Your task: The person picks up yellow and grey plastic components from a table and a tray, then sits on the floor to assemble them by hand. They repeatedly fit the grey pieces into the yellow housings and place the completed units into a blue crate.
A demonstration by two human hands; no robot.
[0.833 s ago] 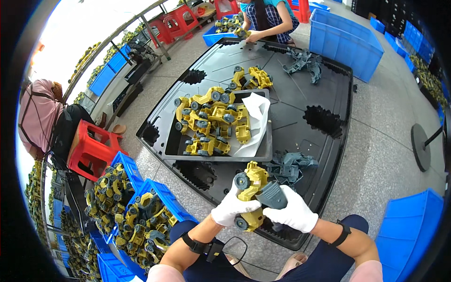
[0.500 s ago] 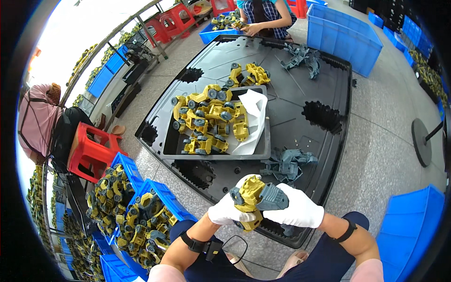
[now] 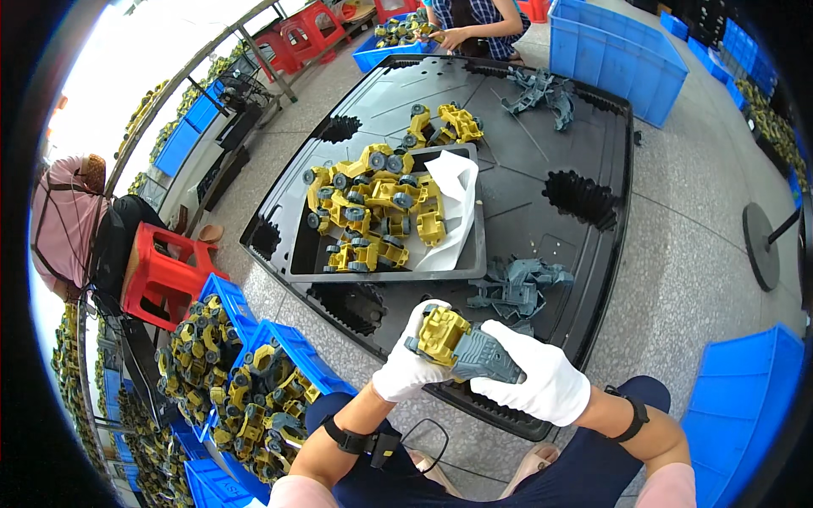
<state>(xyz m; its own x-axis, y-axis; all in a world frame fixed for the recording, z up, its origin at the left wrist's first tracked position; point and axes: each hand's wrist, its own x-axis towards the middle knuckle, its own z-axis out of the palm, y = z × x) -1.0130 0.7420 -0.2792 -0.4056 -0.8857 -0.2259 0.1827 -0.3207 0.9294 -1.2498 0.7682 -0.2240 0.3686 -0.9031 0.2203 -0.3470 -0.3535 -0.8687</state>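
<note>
My white-gloved left hand grips a yellow toy truck with dark wheels. The fingers of my gloved right hand are closed on a grey ribbed plastic truck part, which lies against the truck's yellow body; whether the two are fastened cannot be seen. Both hands are over the near edge of a black plastic pallet. On the pallet stands a dark tray holding several yellow toy trucks and a white sheet. Grey plastic parts lie right of the tray.
Blue crates full of toy trucks stand at my left, beside a red stool. More grey parts and yellow trucks lie farther back. Another person's hand works beyond the pallet. Blue bins stand at the right.
The yellow truck and grey part have turned in my hands, so more of the grey ribbed top shows. My right hand has tilted and moved slightly right and down.
</note>
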